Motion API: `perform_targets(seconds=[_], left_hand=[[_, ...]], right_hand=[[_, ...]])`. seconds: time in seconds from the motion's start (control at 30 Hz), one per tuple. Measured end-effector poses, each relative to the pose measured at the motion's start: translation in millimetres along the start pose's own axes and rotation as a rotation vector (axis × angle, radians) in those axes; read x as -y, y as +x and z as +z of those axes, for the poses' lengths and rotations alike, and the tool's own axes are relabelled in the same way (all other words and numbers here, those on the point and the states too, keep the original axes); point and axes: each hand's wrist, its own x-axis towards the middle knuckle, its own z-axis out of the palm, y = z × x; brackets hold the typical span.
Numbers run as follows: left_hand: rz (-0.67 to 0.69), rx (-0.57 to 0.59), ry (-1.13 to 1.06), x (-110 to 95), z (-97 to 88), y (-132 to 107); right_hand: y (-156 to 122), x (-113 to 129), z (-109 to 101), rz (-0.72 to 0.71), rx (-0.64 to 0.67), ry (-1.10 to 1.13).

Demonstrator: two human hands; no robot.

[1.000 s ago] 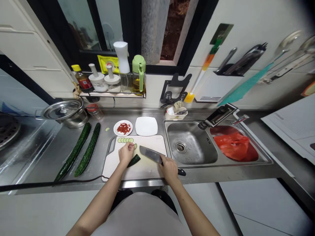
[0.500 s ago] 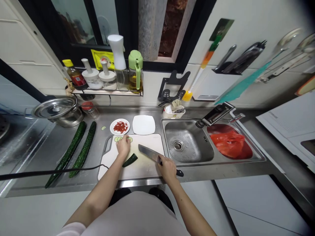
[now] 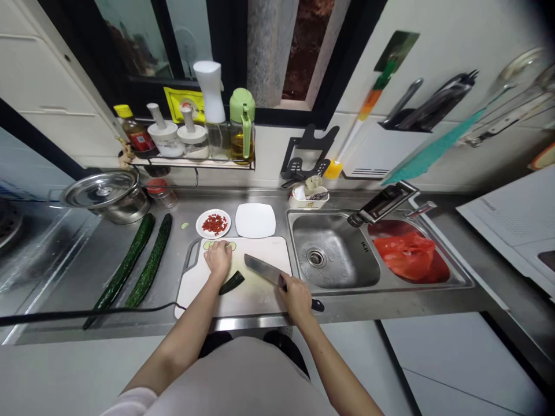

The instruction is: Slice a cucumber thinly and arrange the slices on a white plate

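Observation:
A white cutting board [image 3: 255, 294] lies on the steel counter in front of me. My left hand [image 3: 218, 259] rests over a row of cucumber slices [image 3: 207, 245] at the board's far edge, fingers curled on them. A short cucumber end [image 3: 232, 282] lies on the board just right of that hand. My right hand [image 3: 296, 296] grips the black handle of a cleaver [image 3: 262, 270], whose blade rests low over the board, pointing left.
Two whole cucumbers [image 3: 137, 264] lie left of the board beside a black cable [image 3: 87, 314]. A small plate of red bits [image 3: 213, 223] and a white square plate [image 3: 255, 220] sit behind it. To the right is the sink [image 3: 332, 260] and a red basin [image 3: 407, 256]; a lidded pot [image 3: 106, 196] stands far left.
My left hand moved from the cucumber end up to the row of slices at the board's far edge. The cleaver hand barely shifted.

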Motion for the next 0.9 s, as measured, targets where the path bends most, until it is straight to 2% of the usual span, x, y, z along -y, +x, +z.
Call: perform_targets(seconds=[0.3, 0.7, 0.9], left_hand=[[-0.026, -0.012, 0.000, 1, 2.2, 0], [-0.033, -0.100, -0.091, -4, 2.2, -6], [-0.059, -0.168, -0.146, 6, -5.4, 1]], right_hand=[[1, 0, 3, 0.017, -0.013, 0.013], [4, 3, 4, -0.006, -0.016, 0.039], [3, 9, 6, 0.010, -0.001, 0.042]])
